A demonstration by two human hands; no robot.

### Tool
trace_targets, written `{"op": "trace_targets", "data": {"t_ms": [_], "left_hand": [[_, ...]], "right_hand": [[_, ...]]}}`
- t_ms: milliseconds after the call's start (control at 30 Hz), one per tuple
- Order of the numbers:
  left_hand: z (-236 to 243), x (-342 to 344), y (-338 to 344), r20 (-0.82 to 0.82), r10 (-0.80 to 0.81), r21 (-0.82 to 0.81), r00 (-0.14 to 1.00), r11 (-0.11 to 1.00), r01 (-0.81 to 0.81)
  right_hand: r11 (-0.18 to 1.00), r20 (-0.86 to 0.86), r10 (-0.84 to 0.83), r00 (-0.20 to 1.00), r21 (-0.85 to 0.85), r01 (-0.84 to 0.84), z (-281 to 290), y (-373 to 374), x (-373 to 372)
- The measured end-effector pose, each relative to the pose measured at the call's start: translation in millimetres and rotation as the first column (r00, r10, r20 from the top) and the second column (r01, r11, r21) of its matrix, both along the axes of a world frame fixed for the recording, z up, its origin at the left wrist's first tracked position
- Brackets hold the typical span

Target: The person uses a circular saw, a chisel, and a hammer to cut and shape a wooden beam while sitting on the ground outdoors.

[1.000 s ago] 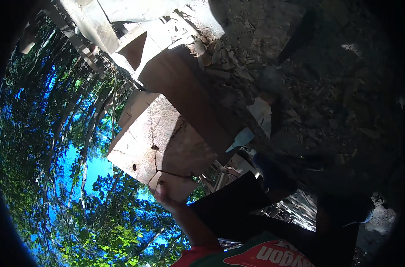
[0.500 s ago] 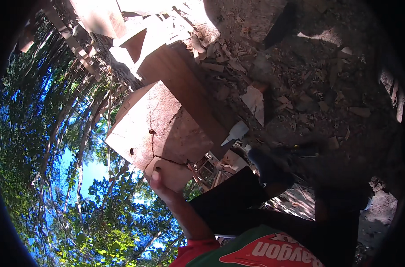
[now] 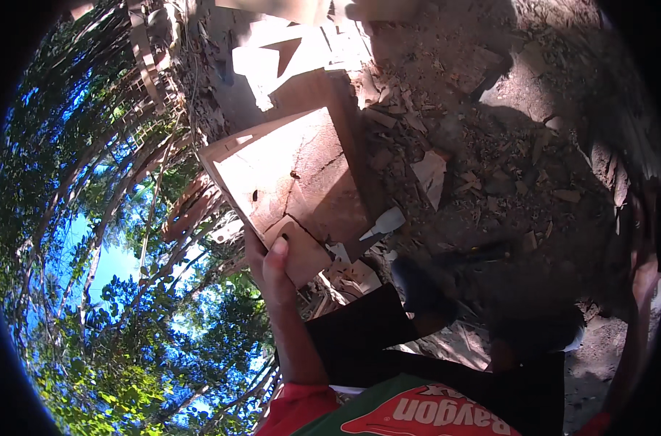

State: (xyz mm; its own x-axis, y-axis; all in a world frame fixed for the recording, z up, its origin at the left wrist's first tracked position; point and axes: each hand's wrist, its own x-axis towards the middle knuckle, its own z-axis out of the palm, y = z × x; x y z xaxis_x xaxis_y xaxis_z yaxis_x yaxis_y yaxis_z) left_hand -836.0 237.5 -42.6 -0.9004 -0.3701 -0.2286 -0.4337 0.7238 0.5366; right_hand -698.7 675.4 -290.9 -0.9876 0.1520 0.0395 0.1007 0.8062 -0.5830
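Note:
My left hand (image 3: 274, 275) grips the near corner of a squarish, cracked wooden block (image 3: 312, 163), thumb on top and the other fingers partly hidden by its side. Dark cracks and two small holes mark the sunlit face. At the gripped corner, a crack sets off a paler piece of wood (image 3: 301, 254). A white bottle with a pointed nozzle (image 3: 389, 220) lies beside the block's right corner. By the far right rim, my right hand (image 3: 645, 280) is dim and stretched, away from the block; its fingers cannot be made out.
Behind the held block stands a larger brown wooden block (image 3: 305, 91). Wood chips and a pale flat offcut (image 3: 430, 176) litter the dirt ground (image 3: 490, 218) to the right. A dark shoe (image 3: 418, 287) is near the bottle. Foliage (image 3: 149, 349) fills the left side.
The held block has turned and tilted, showing more of its left side, with my left hand still on its corner. My right hand and forearm have appeared at the right rim.

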Motion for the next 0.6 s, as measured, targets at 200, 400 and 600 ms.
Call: {"op": "trace_targets", "data": {"t_ms": [200,400,600], "left_hand": [[-6,-8,9,0.015,-0.102,0.194,0.995,0.976,0.097],[0,-9,-4,0.011,-0.121,0.133,0.993,0.984,0.118],[-4,-8,-20,-0.021,-0.231,0.136,0.973,0.963,0.232]], "right_hand": [[0.995,0.149,-0.095,0.984,0.036,0.091,2,-20,6],[0.998,0.069,-0.064,0.996,0.000,0.064,29,-33,-4],[0.999,0.034,-0.033,0.999,0.005,0.033,38,-34,-3]]}}
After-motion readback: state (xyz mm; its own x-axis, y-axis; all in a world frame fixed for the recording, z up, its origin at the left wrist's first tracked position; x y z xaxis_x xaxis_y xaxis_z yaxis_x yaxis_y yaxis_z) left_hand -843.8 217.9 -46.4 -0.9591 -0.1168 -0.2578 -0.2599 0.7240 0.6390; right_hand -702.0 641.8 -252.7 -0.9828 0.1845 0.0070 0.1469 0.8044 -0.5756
